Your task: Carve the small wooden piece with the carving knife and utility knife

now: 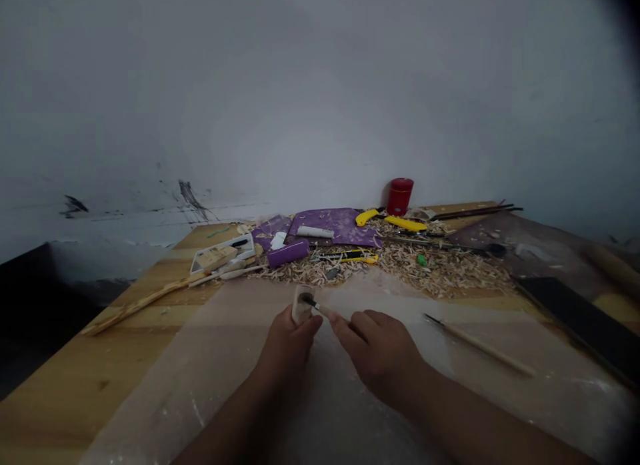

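My left hand [287, 345] is shut on a small pale block of carved wood [301, 303], which stands upright above my fingers. My right hand [375, 353] pinches a slim carving knife [320, 307] by its pale handle. The knife's dark blade tip touches the block's face, and my fingers hide most of the handle. Both hands rest close together over a translucent plastic sheet [210, 378]. Another wood-handled carving knife [480, 345] lies on that sheet to my right, out of reach of my fingers.
Wood shavings [425, 271] heap on the wooden table [65, 411] beyond the sheet, around a purple mat [335, 225], a yellow utility knife [345, 256], yellow-handled tools [405, 223] and a red canister [400, 196]. A black board [580, 325] lies at right; a long stick [140, 305] at left.
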Demonstrator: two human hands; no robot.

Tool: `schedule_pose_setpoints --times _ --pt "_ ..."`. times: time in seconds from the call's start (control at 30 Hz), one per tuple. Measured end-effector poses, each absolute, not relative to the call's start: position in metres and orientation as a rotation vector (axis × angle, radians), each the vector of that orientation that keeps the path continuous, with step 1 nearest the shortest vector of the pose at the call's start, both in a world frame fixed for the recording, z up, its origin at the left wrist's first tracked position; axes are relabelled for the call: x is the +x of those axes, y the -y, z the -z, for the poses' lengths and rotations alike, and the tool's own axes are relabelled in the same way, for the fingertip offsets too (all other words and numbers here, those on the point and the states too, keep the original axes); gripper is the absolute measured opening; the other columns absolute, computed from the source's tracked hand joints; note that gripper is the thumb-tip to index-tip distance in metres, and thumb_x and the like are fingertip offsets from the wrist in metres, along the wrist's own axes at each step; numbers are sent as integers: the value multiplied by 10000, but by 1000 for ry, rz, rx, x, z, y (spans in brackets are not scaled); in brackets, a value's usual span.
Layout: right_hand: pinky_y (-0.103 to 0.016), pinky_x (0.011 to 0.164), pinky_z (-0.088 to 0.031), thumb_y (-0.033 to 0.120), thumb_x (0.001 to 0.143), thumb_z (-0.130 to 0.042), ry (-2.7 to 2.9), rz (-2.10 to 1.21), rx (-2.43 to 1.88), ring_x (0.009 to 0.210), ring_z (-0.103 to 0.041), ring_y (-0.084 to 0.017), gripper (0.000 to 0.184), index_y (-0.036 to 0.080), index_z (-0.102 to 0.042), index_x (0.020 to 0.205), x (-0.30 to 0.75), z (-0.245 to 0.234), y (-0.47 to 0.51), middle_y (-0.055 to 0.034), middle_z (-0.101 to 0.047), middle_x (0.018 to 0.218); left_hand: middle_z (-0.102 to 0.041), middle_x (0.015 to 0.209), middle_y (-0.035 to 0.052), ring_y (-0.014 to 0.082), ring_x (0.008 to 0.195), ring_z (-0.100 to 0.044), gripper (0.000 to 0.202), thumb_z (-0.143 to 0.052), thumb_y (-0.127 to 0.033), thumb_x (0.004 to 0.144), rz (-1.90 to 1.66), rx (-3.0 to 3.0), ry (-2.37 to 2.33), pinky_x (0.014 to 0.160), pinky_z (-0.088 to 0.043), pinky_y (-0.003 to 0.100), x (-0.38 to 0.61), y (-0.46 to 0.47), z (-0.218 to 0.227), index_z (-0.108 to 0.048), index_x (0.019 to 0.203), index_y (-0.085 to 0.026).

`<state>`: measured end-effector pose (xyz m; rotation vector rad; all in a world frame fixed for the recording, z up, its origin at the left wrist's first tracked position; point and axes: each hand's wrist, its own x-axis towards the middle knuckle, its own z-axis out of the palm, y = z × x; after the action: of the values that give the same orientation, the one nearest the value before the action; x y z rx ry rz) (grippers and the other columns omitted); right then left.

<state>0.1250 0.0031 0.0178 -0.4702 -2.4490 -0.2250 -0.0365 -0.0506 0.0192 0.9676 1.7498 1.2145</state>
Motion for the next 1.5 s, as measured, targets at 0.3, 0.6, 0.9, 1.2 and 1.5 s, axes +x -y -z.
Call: schedule_pose_setpoints --times 0.3,0.6,0.9,1.2,1.5 --pt "-195 562 -397 192 877 -403 2310 -497 -518 587 -529 -99 271 198 -583 1079 139 -39 -21 -1 -560 663 -397 412 -86 79 350 -356 195 -521 -375 711 -1192 1108 -2015 402 -279 204 -53 50 -22 -450 679 -197" --pt "-239 556 -379 207 881 -387 2438 -399 -570 571 -504 -124 320 213 -554 1154 138 -38 -11 -19 -557 682 -482 543 -30 118 521 -449 164 -514 -339 723 -1066 1333 -2184 499 -328 215 -49 48 -27 -539 720 -177" --pt "-237 630 -384 163 848 -420 2498 -591 -575 679 -562 -133 320 238 -567 1122 144 -53 -11 -16 -627 776 -426 487 -60 97 462 -391 142 -519 -312 704 -1063 1307 -1999 479 -322 208 -44 54 -28 -488 664 -179" --pt "-271 524 -290 159 857 -369 2595 -221 -537 556 -478 -146 322 195 -547 1123 142 -51 -3 -6 -530 642 -383 397 -85 74 369 -337 171 -553 -313 669 -1139 1107 -1864 399 -267 193 -42 59 -27 -445 621 -189" --pt "-266 500 -321 173 847 -394 2521 -92 -609 550 -496 -157 316 176 -552 1120 131 -29 7 -31 -560 658 -351 411 -97 52 350 -307 204 -566 -317 661 -1257 911 -1796 357 -235 178 -36 56 -20 -413 613 -190"
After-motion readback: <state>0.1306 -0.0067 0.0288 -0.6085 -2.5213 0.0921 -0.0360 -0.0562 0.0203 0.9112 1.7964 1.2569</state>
